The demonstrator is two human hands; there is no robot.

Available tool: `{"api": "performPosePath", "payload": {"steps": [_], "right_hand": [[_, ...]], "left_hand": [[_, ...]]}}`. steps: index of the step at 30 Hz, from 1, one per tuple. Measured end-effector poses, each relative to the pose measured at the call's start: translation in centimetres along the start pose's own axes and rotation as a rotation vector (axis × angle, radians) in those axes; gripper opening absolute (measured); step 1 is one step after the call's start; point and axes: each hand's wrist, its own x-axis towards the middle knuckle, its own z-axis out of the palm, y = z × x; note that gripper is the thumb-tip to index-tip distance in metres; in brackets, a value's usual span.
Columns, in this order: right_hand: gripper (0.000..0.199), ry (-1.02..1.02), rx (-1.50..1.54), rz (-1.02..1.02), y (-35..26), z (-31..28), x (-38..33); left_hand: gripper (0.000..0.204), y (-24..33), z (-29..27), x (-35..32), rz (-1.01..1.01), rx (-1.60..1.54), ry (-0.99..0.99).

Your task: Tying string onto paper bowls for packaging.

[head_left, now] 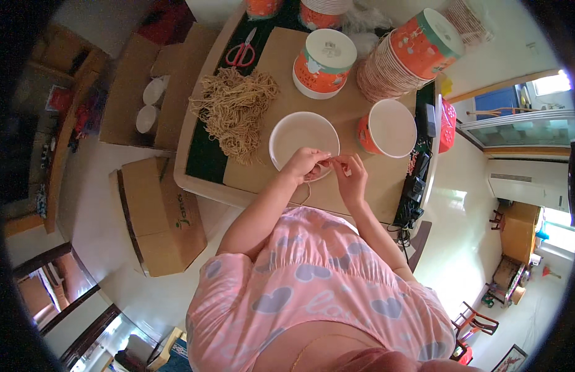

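My left hand (308,165) and my right hand (350,177) meet over the near rim of a white-lined paper tub (300,133). Both are closed, fingertips pinched together around a thin tan string (307,197), whose loose end hangs below my left hand toward the table edge. The part between my fingertips is too small to make out clearly. Right of them stands an orange-and-white paper tub (393,127), its mouth facing up. Behind, another orange tub (324,68) sits upside down. To the left lies a tangled heap of tan string (234,111).
Red-handled scissors (241,54) lie beyond the string heap. A leaning stack of orange tubs (417,53) fills the back right. Black power adapters and cables (414,189) line the right table edge. Cardboard boxes (160,220) stand on the floor at left.
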Motion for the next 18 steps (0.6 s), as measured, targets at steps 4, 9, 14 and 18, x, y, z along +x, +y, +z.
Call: {"api": "performPosePath", "payload": {"steps": [4, 9, 14, 18], "right_hand": [[0.007, 0.063, -0.011, -0.018, 0.0, 0.3, -0.3], [0.008, 0.099, 0.002, -0.029, 0.4, 0.9, -0.5], [0.017, 0.050, -0.044, -0.067, 0.4, 1.2, -1.2], [0.022, 0.029, -0.006, -0.089, 0.9, 1.1, -2.0]], "left_hand": [[0.021, -0.5, -0.1, 0.4, 0.026, 0.029, 0.022], [0.018, -0.4, 0.1, 0.5, -0.022, 0.009, 0.105], [0.014, -0.4, -0.7, 0.6, -0.055, -0.117, 0.046], [0.012, 0.5, -0.6, 0.1, -0.080, -0.076, 0.015]]}}
